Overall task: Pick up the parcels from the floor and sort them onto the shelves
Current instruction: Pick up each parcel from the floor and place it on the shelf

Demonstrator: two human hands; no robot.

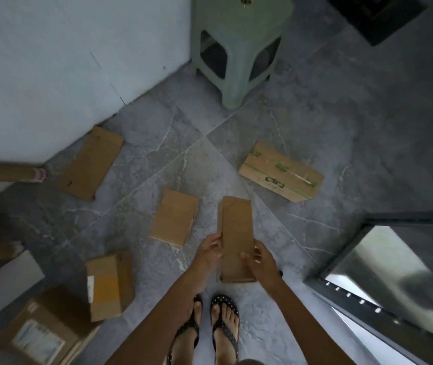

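Cardboard parcel (236, 233), long edges pinched (left hand (208, 250), right hand (262, 262)), apart from flat parcel (174, 217).

- Narrow box (236, 233): long, plain brown cardboard, gripped at its near end by the left hand (210, 250) and the right hand (261, 262).
- Flat box (174, 217): plain brown, lying on the floor (315, 127) just left of it.
- Thin parcel (89, 164): brown, flat, far left.
- Green-taped box (281, 175): far right, printed.
- Pale-taped box (108, 284): near left, touching the bigger labelled box (41, 330).
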